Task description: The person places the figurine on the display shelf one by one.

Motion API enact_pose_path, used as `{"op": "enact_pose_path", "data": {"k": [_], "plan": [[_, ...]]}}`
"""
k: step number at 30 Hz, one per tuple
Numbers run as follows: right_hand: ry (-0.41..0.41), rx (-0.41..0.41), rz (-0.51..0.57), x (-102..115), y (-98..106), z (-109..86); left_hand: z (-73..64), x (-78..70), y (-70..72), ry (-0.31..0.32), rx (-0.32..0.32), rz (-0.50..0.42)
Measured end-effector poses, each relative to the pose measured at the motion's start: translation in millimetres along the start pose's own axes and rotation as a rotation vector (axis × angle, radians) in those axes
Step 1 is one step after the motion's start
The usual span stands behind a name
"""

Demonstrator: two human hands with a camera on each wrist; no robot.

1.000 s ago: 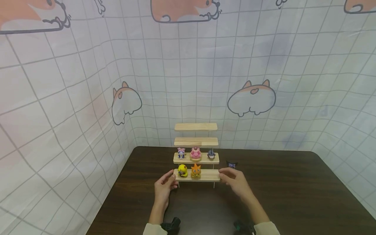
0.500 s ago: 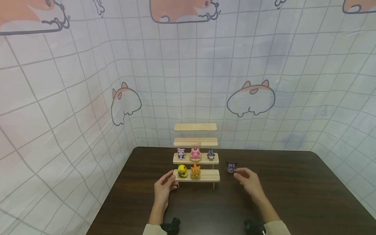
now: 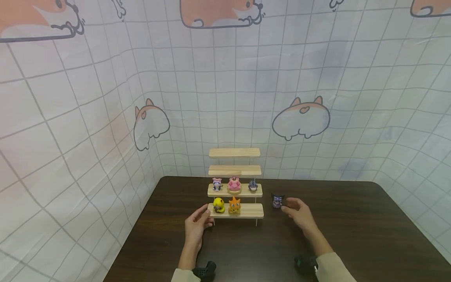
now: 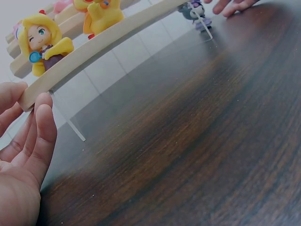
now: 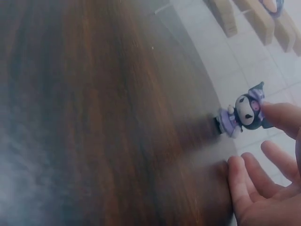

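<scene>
My left hand (image 3: 195, 225) grips the left end of the lowest board of a stepped wooden display shelf (image 3: 251, 210). In the left wrist view, its thumb lies on the board's upper side and fingers underneath. A yellow-haired girl figurine (image 4: 40, 40) and an orange figurine (image 3: 234, 205) stand on this board. To the right of the shelf, a black-eared figurine in a purple dress (image 5: 240, 113) stands on the table. My right hand (image 3: 299, 214) is beside it, fingers spread apart. One digit overlaps its head in the right wrist view; whether they touch I cannot tell.
On the second board sit a small pink-and-blue figurine (image 3: 217, 184), a pink figurine (image 3: 234, 184) and a grey figurine (image 3: 253, 185). Two bare boards (image 3: 234, 170) rise behind. The dark table (image 3: 352, 227) backs onto a gridded cloth (image 3: 225, 78) with dog drawings.
My right hand has left the right end of the lowest board and moved right to the black-eared figurine. The left hand stays on the shelf. The figurines have not visibly moved.
</scene>
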State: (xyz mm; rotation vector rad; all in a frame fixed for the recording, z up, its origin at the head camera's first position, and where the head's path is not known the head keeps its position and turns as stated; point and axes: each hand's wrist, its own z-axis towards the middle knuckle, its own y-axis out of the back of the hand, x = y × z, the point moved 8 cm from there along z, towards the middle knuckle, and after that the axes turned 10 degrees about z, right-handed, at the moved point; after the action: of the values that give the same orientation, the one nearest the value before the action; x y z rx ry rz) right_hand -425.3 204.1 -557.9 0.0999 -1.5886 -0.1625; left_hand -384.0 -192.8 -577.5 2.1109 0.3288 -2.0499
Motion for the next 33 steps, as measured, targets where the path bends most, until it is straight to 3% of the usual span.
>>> {"op": "enact_pose_path", "data": {"k": [12,33], "plan": [[0.014,0.028,-0.066,1,-10,13.6,0.7,0.7,0.0,-0.004,0.005,-0.002],[-0.021,-0.005,-0.124,-1,-15,24.8,0.2,-1.2,-0.5,-0.007,0.023,-0.013]]}}
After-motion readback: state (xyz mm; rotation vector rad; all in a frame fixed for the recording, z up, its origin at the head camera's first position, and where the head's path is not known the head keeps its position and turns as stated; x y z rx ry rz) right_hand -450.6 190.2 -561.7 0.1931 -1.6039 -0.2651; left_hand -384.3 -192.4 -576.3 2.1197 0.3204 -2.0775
